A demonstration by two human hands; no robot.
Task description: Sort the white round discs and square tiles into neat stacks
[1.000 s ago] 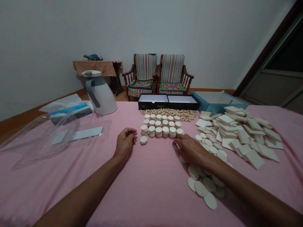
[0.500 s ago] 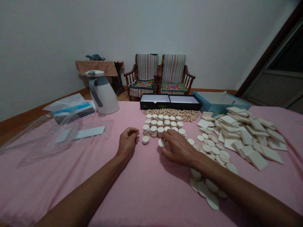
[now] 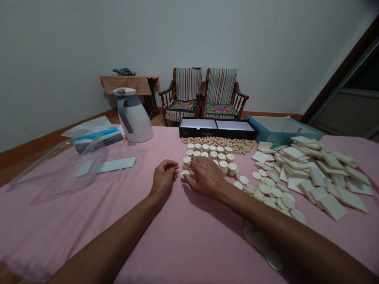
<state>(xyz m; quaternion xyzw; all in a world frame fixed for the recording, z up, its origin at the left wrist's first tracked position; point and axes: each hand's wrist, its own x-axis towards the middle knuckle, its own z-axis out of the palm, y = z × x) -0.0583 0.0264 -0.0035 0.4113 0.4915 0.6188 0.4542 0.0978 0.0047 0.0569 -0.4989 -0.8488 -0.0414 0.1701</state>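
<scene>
My right hand point(image 3: 207, 175) reaches over the front of several rows of stacked pale round discs point(image 3: 223, 165), hiding part of them. Its thumb and fingers close on a pale disc point(image 3: 184, 174) at the short front-left stack. Just left of that stack, my left hand point(image 3: 164, 177) rests on the cloth, fingers curled in toward the thumb and nothing visible in them. Loose discs point(image 3: 270, 182) lie scattered to the right, some of them under my right forearm.
Pale square tiles point(image 3: 318, 169) are heaped at right, before a blue box point(image 3: 280, 128). Behind the stacks are small beige pieces point(image 3: 219, 143) and a black two-part tray point(image 3: 197, 134). A white jug point(image 3: 137, 122), tissue pack point(image 3: 100, 139) and clear plastic packaging point(image 3: 68, 173) stand left.
My right hand has moved left with a disc, from in front of the stacks to the front-left stack. My left hand stays in place; the view has shifted slightly.
</scene>
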